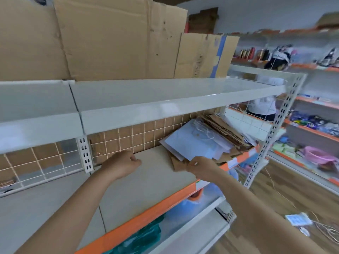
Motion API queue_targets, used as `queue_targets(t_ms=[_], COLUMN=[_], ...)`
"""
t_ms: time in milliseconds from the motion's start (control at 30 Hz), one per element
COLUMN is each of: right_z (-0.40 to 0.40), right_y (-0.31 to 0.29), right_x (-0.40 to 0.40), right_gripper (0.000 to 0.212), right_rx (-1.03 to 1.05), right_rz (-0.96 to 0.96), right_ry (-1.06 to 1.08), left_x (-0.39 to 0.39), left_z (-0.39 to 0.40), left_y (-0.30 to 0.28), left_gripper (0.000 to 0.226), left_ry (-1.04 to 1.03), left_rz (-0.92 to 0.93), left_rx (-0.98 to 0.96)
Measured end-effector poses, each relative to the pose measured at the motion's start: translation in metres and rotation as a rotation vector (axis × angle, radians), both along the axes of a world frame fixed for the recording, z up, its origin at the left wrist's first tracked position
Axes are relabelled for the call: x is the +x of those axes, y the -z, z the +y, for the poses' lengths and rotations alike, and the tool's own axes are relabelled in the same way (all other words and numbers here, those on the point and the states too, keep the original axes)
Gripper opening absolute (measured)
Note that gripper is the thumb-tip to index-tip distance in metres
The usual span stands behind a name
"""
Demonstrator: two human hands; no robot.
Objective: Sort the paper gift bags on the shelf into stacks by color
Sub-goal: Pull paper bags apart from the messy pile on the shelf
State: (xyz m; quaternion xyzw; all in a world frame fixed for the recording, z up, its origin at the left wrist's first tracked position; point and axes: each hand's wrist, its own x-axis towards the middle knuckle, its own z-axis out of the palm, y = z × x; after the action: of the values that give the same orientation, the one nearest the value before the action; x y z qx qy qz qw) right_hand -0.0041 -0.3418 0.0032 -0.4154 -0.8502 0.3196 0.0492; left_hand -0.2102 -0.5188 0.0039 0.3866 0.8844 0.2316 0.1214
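Note:
A mixed pile of flat paper gift bags lies at the right end of the middle shelf [146,184]. Pale blue-white bags [194,142] lie on top at the front, and brown kraft bags [223,129] are fanned out behind them. A brown bag [178,163] sticks out at the pile's near corner. My right hand [200,166] pinches the front edge of the pile where a white bag meets that brown bag. My left hand [122,165] hovers over the bare shelf to the left, fingers loosely curled and holding nothing.
A white upper shelf [165,99] overhangs the pile, with big cardboard sheets [110,37] standing on it. A wire grid [128,138] backs the shelf. An orange strip [146,215] edges its front. Blue and green plastic goods lie below. A person stands at far shelves [278,57].

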Motion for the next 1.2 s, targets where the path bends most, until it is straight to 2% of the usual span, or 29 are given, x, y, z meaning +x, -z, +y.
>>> queue_targets(t_ms=[133, 400, 533, 633, 800, 933, 1067, 1200], right_z=[0.064, 0.166, 0.219, 0.265, 0.356, 0.429, 0.492, 0.536], right_y=[-0.006, -0.011, -0.017, -0.021, -0.015, -0.001, 0.022, 0.046], right_x=[0.009, 0.027, 0.032, 0.036, 0.044, 0.054, 0.058, 0.061], right_gripper=[0.024, 0.033, 0.021, 0.029, 0.017, 0.026, 0.034, 0.047], right_rx=[0.055, 0.065, 0.077, 0.134, 0.174, 0.174, 0.199, 0.165], right_rz=[-0.002, 0.001, 0.011, 0.056, 0.108, 0.038, -0.077, -0.193], right_ry=[0.055, 0.136, 0.129, 0.135, 0.106, 0.067, 0.004, -0.044], left_x=[-0.005, 0.006, 0.018, 0.035, 0.07, 0.104, 0.135, 0.152], left_z=[0.066, 0.176, 0.227, 0.27, 0.346, 0.407, 0.458, 0.499], left_y=[-0.006, -0.008, -0.009, -0.008, -0.004, -0.004, 0.0, 0.009], left_gripper=[0.023, 0.023, 0.023, 0.02, 0.023, 0.026, 0.018, 0.022], left_ry=[0.024, 0.116, 0.122, 0.083, -0.027, -0.109, -0.151, -0.236], left_rz=[-0.025, -0.069, -0.084, -0.092, -0.072, -0.067, -0.135, -0.207], left_rx=[0.035, 0.007, 0.02, 0.049, 0.157, 0.21, 0.269, 0.179])
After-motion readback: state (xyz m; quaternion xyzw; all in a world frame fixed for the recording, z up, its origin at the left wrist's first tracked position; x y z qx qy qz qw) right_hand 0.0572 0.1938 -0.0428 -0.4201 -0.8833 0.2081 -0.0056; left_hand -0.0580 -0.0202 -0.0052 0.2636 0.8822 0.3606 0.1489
